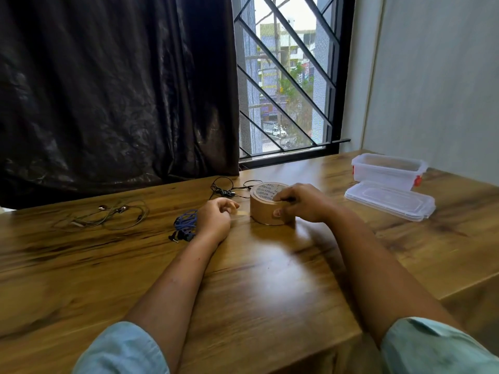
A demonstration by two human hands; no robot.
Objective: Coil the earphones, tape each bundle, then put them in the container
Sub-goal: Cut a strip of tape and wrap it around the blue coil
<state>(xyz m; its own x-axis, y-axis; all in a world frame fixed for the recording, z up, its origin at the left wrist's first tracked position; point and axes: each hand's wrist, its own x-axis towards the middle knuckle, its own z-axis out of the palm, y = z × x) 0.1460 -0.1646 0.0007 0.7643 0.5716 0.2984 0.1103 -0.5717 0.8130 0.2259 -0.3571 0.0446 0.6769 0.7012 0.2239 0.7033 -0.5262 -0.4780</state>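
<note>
While right hand (302,202) steadies tape roll (267,205), axis upright, probably.

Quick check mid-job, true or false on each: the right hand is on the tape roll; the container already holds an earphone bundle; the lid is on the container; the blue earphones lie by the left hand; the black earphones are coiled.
1. The right hand grips the tape roll. True.
2. The container holds an earphone bundle. False: none shows inside.
3. The lid is on the container. False: it lies on the table in front of it.
4. The blue earphones lie beside the left hand. True.
5. The black earphones are coiled. False: they lie loose.
</note>
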